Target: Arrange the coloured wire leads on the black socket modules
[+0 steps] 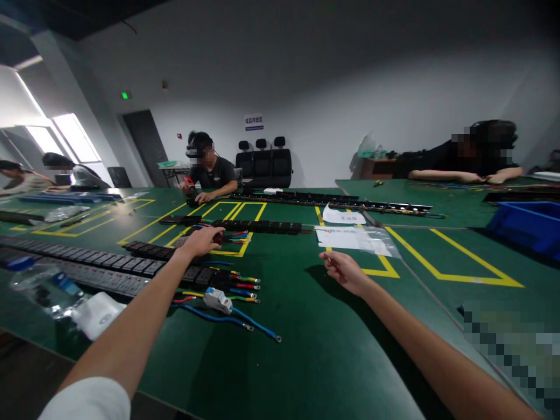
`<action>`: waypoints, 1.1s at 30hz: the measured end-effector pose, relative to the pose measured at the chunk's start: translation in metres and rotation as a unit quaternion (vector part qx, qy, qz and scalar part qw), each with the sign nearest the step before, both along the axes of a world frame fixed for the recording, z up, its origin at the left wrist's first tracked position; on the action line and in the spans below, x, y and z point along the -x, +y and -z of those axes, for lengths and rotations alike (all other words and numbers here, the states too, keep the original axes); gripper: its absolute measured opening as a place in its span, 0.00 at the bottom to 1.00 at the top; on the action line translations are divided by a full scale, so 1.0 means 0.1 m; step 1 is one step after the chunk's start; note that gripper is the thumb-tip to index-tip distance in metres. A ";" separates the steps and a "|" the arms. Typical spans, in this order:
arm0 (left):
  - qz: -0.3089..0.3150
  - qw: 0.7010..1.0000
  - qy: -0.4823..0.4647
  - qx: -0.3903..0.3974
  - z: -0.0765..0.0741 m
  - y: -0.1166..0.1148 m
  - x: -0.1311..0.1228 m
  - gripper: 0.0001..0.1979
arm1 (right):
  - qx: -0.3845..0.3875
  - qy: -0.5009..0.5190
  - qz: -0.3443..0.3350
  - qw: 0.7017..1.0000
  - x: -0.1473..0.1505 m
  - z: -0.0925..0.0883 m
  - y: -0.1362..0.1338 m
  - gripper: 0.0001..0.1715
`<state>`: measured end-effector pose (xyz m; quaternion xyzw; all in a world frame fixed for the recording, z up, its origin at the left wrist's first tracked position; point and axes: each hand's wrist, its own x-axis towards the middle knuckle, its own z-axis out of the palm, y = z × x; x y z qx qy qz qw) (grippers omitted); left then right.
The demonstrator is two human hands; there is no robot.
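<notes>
My left hand point(201, 241) reaches over the black socket strips, its fingers curled round a small dark red and black part that I cannot make out. Coloured wires point(236, 236) fan out just beyond the fingertips. Nearer to me lie long socket strips point(140, 265) whose red, yellow, green and blue leads end in ring terminals. A white circuit breaker point(217, 300) with a blue wire rests beside them. Over the green table point(297, 350), my right hand point(343, 271) is closed in front of a white paper sheet point(345, 237), with nothing visible in its fingers.
Another black strip point(262, 226) lies past my left hand, and longer rails point(341, 201) lie farther back. A plastic bottle point(44, 286) and a white item point(98, 315) are at left. A blue bin point(525, 230) stands at right. Co-workers sit around the table.
</notes>
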<state>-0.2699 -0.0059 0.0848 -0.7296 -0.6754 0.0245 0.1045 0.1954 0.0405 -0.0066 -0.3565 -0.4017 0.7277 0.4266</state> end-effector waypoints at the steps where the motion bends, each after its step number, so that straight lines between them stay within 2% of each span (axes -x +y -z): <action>1: -0.012 1.000 -0.003 0.005 0.03 0.01 0.04 0.33 | -0.001 -0.004 0.000 1.000 0.00 -0.01 -0.01 0.08; 4: -0.033 0.998 -0.012 0.046 0.09 0.05 0.04 0.33 | -0.009 -0.010 0.005 1.000 0.01 -0.01 -0.01 0.09; 9: -0.056 0.992 -0.052 0.103 0.15 0.17 -0.04 0.24 | -0.022 -0.006 0.008 1.000 0.00 0.03 0.00 0.09; 15: -0.071 0.986 -0.071 0.134 0.17 0.25 0.05 0.32 | -0.030 0.004 0.002 1.000 0.01 0.04 0.02 0.08; 20: -0.056 0.980 -0.100 0.160 0.14 0.30 0.07 0.39 | -0.035 0.001 0.003 0.999 0.02 0.03 0.01 0.09; 27: -0.094 0.970 -0.112 0.194 0.12 0.46 0.08 0.39 | -0.044 -0.007 -0.002 0.999 0.02 0.02 0.00 0.10; 33: -0.113 0.976 -0.083 0.168 0.14 0.46 0.08 0.33 | -0.046 -0.005 -0.005 0.999 0.02 0.03 0.01 0.09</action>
